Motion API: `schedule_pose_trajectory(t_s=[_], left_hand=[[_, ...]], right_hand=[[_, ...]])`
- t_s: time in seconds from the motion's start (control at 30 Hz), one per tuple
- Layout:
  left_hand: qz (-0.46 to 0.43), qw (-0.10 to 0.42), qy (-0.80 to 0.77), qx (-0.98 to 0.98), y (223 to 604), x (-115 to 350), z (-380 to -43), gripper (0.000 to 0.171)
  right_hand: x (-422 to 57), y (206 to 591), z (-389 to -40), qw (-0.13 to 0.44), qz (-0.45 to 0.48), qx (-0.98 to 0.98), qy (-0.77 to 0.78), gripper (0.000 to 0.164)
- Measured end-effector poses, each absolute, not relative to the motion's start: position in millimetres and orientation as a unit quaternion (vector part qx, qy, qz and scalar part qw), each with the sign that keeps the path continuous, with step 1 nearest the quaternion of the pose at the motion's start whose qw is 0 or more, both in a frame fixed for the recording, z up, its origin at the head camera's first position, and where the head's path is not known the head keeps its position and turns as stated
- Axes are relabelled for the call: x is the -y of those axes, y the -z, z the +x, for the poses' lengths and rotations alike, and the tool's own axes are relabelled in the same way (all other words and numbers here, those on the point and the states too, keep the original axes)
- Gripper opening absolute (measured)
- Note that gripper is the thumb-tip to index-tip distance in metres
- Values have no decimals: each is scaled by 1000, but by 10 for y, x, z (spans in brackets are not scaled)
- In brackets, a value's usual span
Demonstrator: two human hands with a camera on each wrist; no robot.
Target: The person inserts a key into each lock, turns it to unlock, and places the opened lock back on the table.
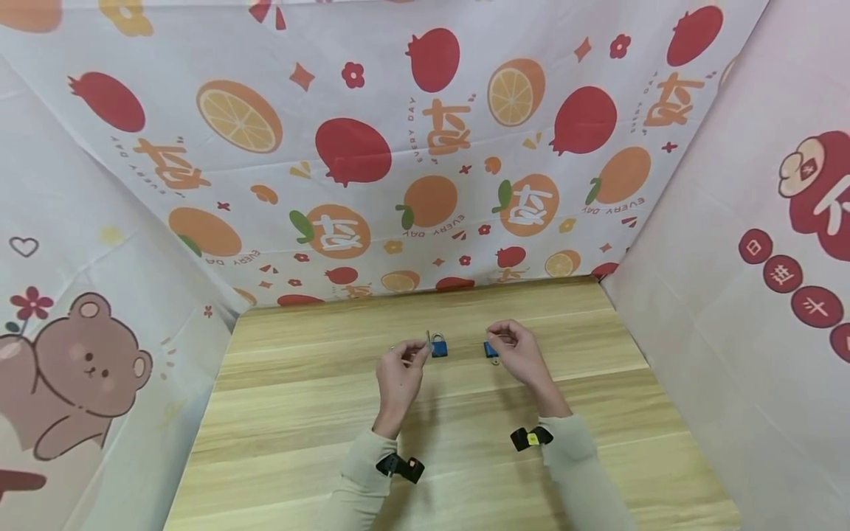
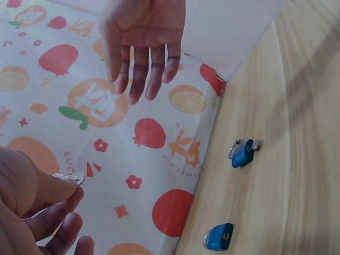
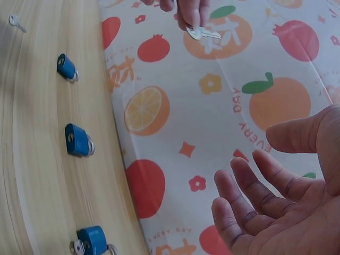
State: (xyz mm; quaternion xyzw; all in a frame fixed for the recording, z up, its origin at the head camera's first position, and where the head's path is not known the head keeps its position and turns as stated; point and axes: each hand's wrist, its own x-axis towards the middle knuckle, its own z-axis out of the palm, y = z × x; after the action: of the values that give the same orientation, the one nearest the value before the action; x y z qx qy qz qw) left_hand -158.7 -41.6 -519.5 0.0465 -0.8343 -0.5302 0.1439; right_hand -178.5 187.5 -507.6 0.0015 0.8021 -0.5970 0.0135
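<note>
My left hand (image 1: pixel 401 375) pinches a small silver key (image 2: pixel 68 177) between thumb and forefinger, held above the table. Close by it lies a blue padlock (image 1: pixel 439 348) with a silver shackle; its keyhole faces me. Over the table to the right, my right hand (image 3: pixel 287 196) holds nothing, its fingers loosely bent and apart. Beneath that hand is another blue padlock (image 3: pixel 93 240) with a key (image 3: pixel 78 246) in its keyhole. The right wrist view also shows a third blue padlock (image 3: pixel 66 67), which my left hand seems to hide in the head view.
A loose key (image 3: pixel 16 22) lies on the wooden table (image 1: pixel 285 413), at the upper left of the right wrist view. Fruit-printed cloth (image 1: pixel 372 96) hangs along the table's back edge, and pale printed sheets (image 1: pixel 704 162) stand at both sides.
</note>
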Motion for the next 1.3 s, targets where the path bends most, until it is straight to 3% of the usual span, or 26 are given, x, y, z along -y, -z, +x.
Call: schedule_pose_trajectory(t_s=[0.37, 0.73, 1.3], left_hand=[[45, 155, 553, 817, 5128, 391, -1587, 9], [29, 163, 578, 799, 5094, 352, -1584, 7], [18, 163, 604, 780, 5077, 279, -1572, 6]], right_hand=[[-1729, 5040, -1791, 26, -20, -807, 590, 25], [-1573, 4651, -1625, 35, -43, -806, 589, 22], [-1486, 5043, -1768, 14, -65, -806, 588, 17]])
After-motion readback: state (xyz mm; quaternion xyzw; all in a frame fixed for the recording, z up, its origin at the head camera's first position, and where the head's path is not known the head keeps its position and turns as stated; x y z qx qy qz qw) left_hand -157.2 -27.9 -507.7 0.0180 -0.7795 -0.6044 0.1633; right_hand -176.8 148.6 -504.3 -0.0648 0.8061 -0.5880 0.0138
